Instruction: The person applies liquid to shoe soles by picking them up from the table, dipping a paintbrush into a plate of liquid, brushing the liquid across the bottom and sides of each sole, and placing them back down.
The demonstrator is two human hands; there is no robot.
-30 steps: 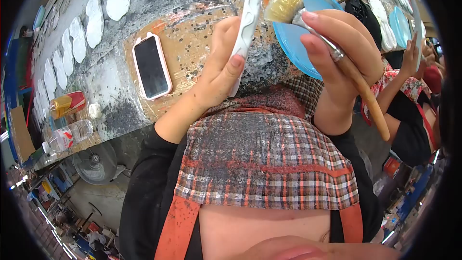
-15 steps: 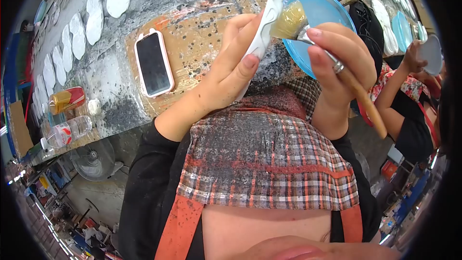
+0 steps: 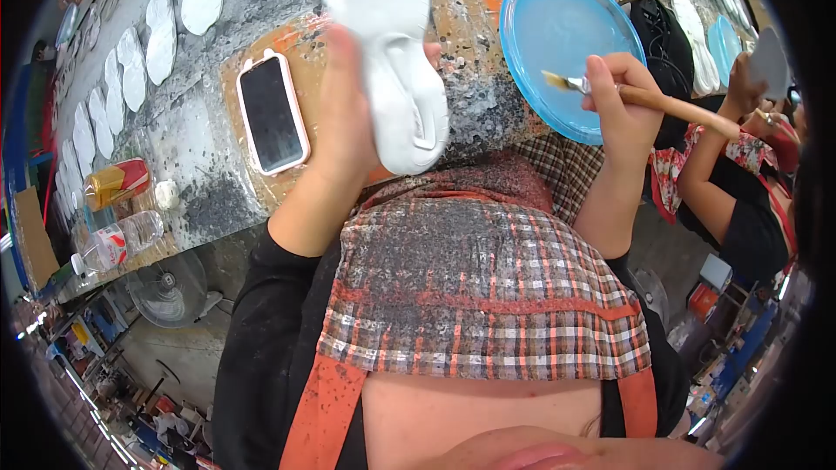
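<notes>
My left hand point(image 3: 341, 117) is closed around a white shoe sole point(image 3: 392, 61), which faces up toward me and is slightly blurred at its far end. Its moulded hollow shows at the near end. In my right hand point(image 3: 629, 104) is a paintbrush point(image 3: 675, 107) with a wooden handle, a metal ferrule and pale bristles pointing left. The bristles hang over a round blue basin point(image 3: 515, 61) holding a thin layer of cloudy liquid. Sole and brush are apart.
A phone point(image 3: 273, 113) lies on stained cardboard point(image 3: 305, 35). Several white soles point(image 3: 161, 35) line the table's left side, near a plastic bottle point(image 3: 122, 239) and a yellow-red packet point(image 3: 116, 183). A co-worker's arm point(image 3: 710, 152) is at right.
The sole has turned from edge-on to face-up and shifted left with my left hand. My right hand has drawn the brush off the sole, and it is now over the basin.
</notes>
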